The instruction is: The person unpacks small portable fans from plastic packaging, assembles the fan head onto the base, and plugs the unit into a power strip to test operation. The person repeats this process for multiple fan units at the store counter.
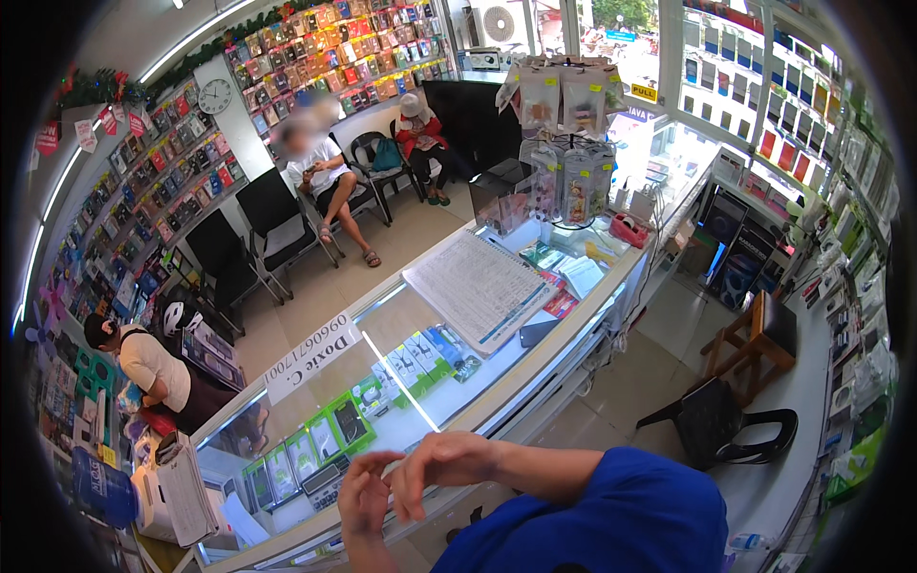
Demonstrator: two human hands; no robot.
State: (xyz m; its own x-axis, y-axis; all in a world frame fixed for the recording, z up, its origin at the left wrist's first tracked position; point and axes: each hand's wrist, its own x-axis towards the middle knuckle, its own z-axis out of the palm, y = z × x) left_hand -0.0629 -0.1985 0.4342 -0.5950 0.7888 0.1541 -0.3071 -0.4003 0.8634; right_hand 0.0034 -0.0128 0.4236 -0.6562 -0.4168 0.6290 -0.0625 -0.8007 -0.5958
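My left hand is raised in front of the glass counter, its fingers loosely bent and apart. Beside it, my right hand hangs from a bent wrist, fingers curved downward. The fingertips of both hands come close together or overlap; whether they touch I cannot tell. Nothing shows in either hand. Under the counter's glass lie boxed phone accessories, several in green-and-white packs. On top rests a large spiral notebook covered in handwriting, with a dark phone at its near right corner. A white paper sign is fixed farther left.
A rack of hanging packets stands at the counter's far right end. Behind me are a black chair and a wooden stool. Papers and a blue water jug stand left. Several people are beyond the counter.
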